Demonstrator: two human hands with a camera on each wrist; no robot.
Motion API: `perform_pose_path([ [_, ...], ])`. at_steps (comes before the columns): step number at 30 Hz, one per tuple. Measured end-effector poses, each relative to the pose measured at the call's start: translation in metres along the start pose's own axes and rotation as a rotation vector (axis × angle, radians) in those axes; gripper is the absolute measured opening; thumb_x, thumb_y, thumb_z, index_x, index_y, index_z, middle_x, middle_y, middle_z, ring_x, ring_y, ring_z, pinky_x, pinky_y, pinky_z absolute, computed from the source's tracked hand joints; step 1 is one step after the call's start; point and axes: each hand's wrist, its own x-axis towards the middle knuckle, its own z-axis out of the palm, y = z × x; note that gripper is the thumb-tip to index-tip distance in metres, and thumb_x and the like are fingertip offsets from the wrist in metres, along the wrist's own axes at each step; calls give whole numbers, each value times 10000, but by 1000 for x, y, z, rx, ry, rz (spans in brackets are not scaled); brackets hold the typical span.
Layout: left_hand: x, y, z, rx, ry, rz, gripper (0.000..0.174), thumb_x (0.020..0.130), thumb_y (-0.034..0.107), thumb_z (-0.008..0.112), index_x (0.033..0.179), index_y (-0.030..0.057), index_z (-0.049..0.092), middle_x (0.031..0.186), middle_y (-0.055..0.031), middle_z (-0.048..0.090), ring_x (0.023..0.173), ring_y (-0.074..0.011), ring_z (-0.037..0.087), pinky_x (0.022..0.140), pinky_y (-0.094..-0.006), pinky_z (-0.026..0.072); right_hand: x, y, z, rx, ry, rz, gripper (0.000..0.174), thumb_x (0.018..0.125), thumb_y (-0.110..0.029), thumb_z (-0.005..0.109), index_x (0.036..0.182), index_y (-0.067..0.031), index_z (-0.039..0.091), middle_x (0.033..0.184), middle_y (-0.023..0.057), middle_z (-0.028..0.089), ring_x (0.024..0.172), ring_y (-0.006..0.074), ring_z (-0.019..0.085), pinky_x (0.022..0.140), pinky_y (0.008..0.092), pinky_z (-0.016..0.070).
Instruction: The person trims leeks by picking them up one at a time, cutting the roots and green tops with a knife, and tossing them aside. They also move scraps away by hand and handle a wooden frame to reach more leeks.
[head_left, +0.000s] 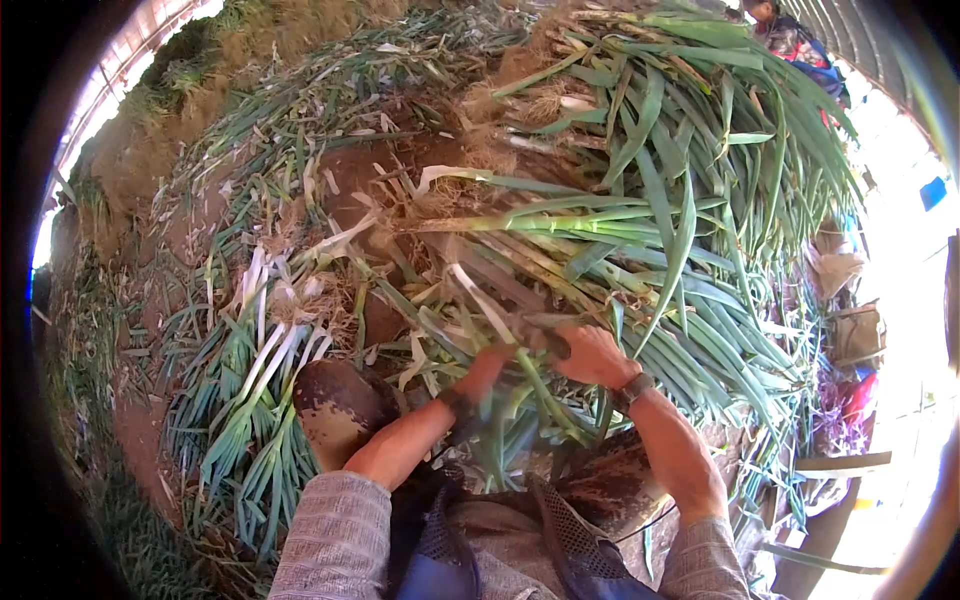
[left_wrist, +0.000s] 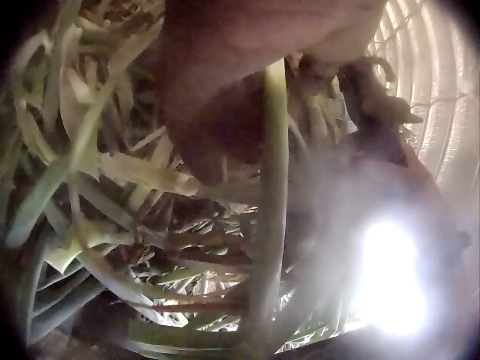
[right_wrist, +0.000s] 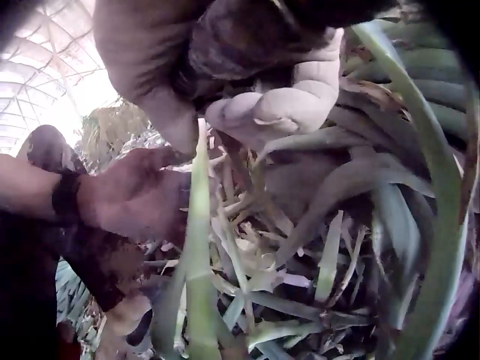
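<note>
The left hand has its fingers curled round a leek, whose white end points up and left in the head view; its green leaves hang between the knees. In the left wrist view the leek's stalk runs down from under the left hand. Just to the right, the right hand is curled, and in the right wrist view the right hand pinches a green leaf between thumb and fingers. A dark object, not clearly identifiable, lies in its palm.
A large heap of leeks lies at the right, roots toward the middle. Cleaned leeks with white stems lie by the left knee. Loose leaf scraps cover the ground beyond. Another person is at the upper right.
</note>
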Motion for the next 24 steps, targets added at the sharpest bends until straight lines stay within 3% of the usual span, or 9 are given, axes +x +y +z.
perform_pose_path([
  [2,1,-5,-12,385,-27,163,316,962,296,571,1110,19,599,1007,-65,629,897,-202,640,669,-336,544,-1,8,11,-54,-86,-14,468,775,-367,717,1135,-73,657,925,211,686,883,410,645,782,493,513],
  [6,5,-16,-29,328,-65,177,288,964,271,567,1086,11,589,993,-77,618,884,-234,646,670,-410,581,-6,1,3,-83,-58,12,461,765,-371,730,1104,-65,666,901,210,688,888,406,644,779,494,511],
  [8,-26,26,-8,-35,9,-81,246,952,215,561,1078,4,583,987,-97,618,862,-260,651,650,-469,596,-9,11,7,-108,-62,-87,447,758,-355,733,1087,-60,667,883,207,688,874,410,646,773,491,514],
  [12,-28,16,-37,-29,-35,-137,215,935,161,544,1066,-5,580,939,-102,607,866,-282,647,655,-480,604,-14,5,5,-77,-109,-116,411,756,-325,727,1070,-66,674,869,207,686,869,405,649,767,484,514],
  [14,-52,42,-18,59,153,-100,205,915,129,540,1053,-18,579,918,-109,603,840,-289,648,614,-463,593,-16,4,5,-23,-204,-84,376,750,-299,724,1043,-68,676,872,203,684,867,400,647,763,471,512],
  [16,-63,50,-19,26,207,-65,216,901,138,560,1031,-32,586,909,-115,611,794,-269,646,579,-426,563,-19,5,7,33,-208,-111,347,739,-281,722,1006,-64,674,868,197,682,854,400,643,750,466,511],
  [18,-71,55,-23,134,548,-5,213,889,150,576,991,-37,598,907,-132,632,760,-241,640,590,-385,536,-18,6,7,55,-186,-141,334,729,-268,720,987,-61,671,870,193,683,851,398,643,751,463,512],
  [20,-72,45,-59,21,501,59,143,846,109,614,915,-16,612,778,-115,640,742,-230,649,687,-374,540,-16,15,2,-30,-256,-118,386,735,-261,677,1079,-85,684,938,187,700,902,396,663,818,494,530],
  [24,-119,108,-45,-100,527,189,75,842,99,596,886,38,587,789,-112,666,787,-247,679,643,-381,562,-20,22,-10,-192,-146,39,437,754,-286,655,1145,-92,678,951,207,700,916,399,665,849,483,535],
])
